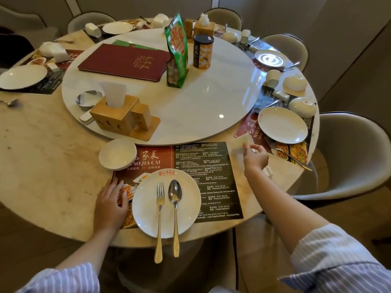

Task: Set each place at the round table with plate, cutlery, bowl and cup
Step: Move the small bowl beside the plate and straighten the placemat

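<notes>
Right hand [255, 158] pinches a blurred white object, right of the placemat [208, 180]; left hand [111, 203] rests flat.

white plate [148, 210], maroon menu [124, 61], striped sleeve [338, 261]

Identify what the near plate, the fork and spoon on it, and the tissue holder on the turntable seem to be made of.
The near plate looks like glazed white ceramic: smooth, glossy, with a printed red logo. The fork and spoon look like polished metal, with reflective heads and gold-toned handles. The tissue holder looks like light wood or bamboo, matte, with visible grain.
</notes>
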Available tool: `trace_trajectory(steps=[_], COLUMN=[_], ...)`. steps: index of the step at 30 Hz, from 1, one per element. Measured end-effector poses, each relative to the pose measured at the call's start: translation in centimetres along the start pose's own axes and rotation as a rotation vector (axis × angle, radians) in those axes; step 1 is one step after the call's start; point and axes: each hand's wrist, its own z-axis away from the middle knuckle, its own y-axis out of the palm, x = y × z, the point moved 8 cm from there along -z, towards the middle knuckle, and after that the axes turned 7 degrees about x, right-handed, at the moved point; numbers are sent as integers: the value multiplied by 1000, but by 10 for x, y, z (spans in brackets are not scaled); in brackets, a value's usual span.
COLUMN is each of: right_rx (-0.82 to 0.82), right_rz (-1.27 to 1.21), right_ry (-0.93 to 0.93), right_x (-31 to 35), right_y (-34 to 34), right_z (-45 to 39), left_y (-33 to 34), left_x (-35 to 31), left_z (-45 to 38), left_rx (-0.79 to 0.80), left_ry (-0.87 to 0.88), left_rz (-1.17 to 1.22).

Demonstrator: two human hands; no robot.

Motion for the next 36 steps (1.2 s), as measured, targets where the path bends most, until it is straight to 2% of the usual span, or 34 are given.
trace_trajectory(steps=[4, 13, 24, 31, 36], right_rx=[75, 104, 106, 60, 24], right_rz=[107, 283, 364, 444, 740], right_ry=[-132, -282, -302, -363, -409], right_x=[14, 25, 19, 20, -10], right_y=[32, 68, 73, 46, -16], right_z=[8, 28, 30, 33, 21], left_y=[1, 1, 0, 0, 0], left_x=[2, 3, 3, 2, 2], left_z=[0, -1, -2, -2, -1], left_rx=[1, 1, 2, 0, 0], left_ry=[-16, -16, 2, 15, 25], left_rz=[8, 5, 14, 27, 20])
